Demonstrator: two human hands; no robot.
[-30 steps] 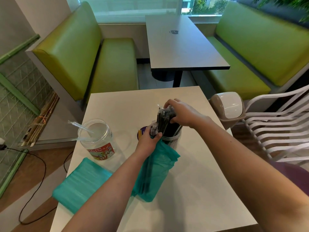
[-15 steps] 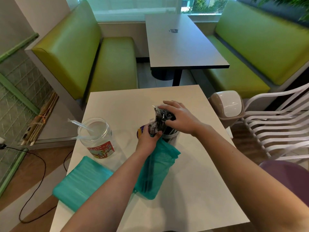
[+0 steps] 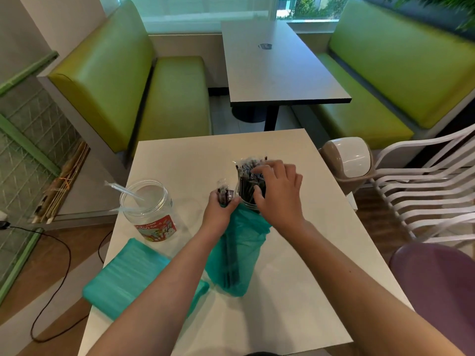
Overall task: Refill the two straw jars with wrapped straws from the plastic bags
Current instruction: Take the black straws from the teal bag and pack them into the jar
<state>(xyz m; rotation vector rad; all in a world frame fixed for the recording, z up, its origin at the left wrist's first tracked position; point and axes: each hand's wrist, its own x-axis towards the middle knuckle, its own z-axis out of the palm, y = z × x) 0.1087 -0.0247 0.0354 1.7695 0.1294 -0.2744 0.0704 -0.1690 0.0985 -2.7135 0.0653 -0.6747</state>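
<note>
Beside the jar (image 3: 245,199), the left hand (image 3: 218,210) grips the teal bag (image 3: 239,250); the right hand (image 3: 279,194), apparently curled, holds its black straws (image 3: 248,176).

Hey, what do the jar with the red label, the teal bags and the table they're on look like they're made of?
Jar with the red label: clear plastic or glass, glossy; it is see-through, and the look leaves open which.
Teal bags: thin plastic film, slightly translucent; one wrinkles, with dark straws showing through.
Table: smooth off-white top, probably laminate; it has a soft sheen and no grain.
</note>
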